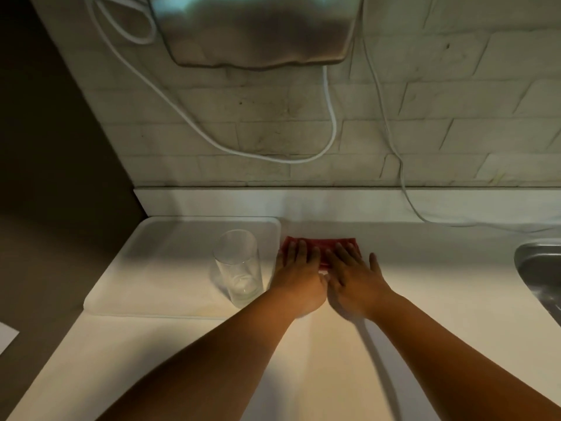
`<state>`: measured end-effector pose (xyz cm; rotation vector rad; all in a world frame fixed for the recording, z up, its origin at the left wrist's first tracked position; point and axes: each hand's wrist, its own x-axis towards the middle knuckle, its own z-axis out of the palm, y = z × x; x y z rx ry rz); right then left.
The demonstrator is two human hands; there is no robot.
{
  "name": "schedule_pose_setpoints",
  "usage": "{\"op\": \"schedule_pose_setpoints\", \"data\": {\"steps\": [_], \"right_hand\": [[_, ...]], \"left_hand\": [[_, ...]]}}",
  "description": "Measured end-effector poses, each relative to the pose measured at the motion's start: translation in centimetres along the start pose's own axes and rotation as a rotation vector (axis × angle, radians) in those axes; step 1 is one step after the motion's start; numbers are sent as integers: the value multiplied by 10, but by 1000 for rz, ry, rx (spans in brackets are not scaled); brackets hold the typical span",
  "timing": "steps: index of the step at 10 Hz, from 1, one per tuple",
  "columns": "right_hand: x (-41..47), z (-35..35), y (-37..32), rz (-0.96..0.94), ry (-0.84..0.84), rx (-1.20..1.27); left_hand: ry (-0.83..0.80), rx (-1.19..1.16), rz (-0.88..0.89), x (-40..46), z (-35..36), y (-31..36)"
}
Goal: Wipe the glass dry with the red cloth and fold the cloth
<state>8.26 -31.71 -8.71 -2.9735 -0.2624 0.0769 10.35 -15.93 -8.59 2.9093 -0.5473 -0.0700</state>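
pale kitchen countertop against a whitewashed brick wall, white cables hanging loose; rim of a steel sink at far right. a shallow white plastic tray sits at the left of the counter. the tall clear drinking glass stands upright on the tray's right part, untouched, just beside the left hand.

the red cloth lies on the counter just right of the tray, near the back edge, already a narrow flat rectangle. left hand and right hand lie side by side on it, palms down, fingers extended and spread, pressing rather than gripping; nothing is pinched or held.

judgement: wiping looks finished, folding is near its end, hands flattening a crease.

handling: cloth is soft, light, limp; it will slump unless taken by corners or the folded edge. glass is rigid, smooth, fragile, probably slippery if damp; take it round the mid-wall.
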Motion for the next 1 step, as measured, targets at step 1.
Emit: {"op": "schedule_pose_setpoints", "data": {"steps": [1], "right_hand": [[-7,-15,-4,-92,88,107]], "left_hand": [[96,-185,59,-24,-11,-3]]}}
